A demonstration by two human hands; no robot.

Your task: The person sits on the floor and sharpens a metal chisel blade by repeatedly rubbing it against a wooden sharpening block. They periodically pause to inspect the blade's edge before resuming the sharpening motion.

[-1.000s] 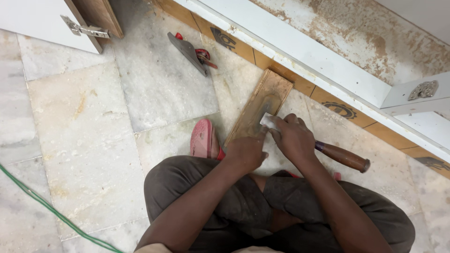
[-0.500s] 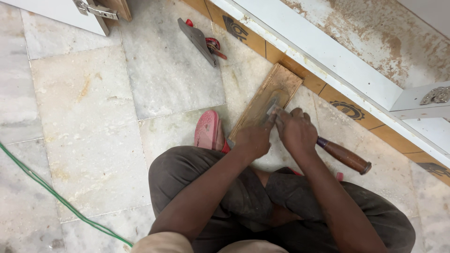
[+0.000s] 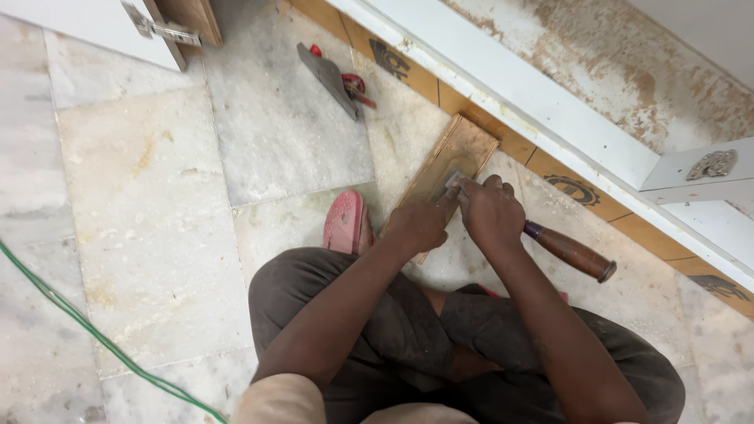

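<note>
Work looks midway: right hand grips the chisel, left hand fingers press its blade onto the board, which shows no clear cut.

Home interior under carpentry, marble floor, unfinished white cabinet, sawdust

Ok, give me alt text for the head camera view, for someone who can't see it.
A crouching person presses a chisel with a brown wooden handle onto a flat wooden block on a marble floor, right hand gripping it and left hand steadying the blade. A pink sandal, a hand saw and a green cable lie nearby.
</note>
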